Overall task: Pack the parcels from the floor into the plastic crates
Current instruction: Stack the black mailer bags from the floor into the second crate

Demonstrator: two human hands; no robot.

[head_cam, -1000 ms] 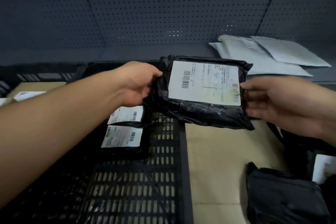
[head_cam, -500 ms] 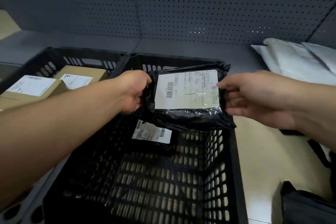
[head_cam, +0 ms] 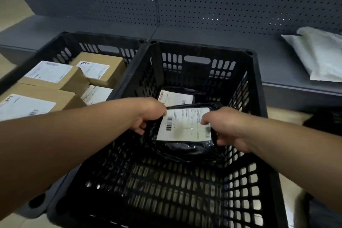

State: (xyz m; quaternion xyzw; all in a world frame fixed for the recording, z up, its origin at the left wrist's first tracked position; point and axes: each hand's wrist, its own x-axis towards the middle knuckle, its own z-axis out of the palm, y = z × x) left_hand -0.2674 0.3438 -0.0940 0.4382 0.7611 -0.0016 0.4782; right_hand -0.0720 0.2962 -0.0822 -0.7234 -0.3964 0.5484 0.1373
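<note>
Both hands, left hand (head_cam: 146,116) and right hand (head_cam: 227,129), grip a black parcel (head_cam: 185,135) inside the black crate (head_cam: 255,83) below grey pegboard shelving (head_cam: 203,2).

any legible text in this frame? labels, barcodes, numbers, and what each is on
No text reads clearly.
Held black parcel: white label, barcode, print blurred.
Black parcel lying in the right crate: label with barcodes, print too small.
Cardboard boxes in the left crate: four labels; one bears a handwritten mark, not legible; the rest too small.
White mailers: no text visible.
</note>
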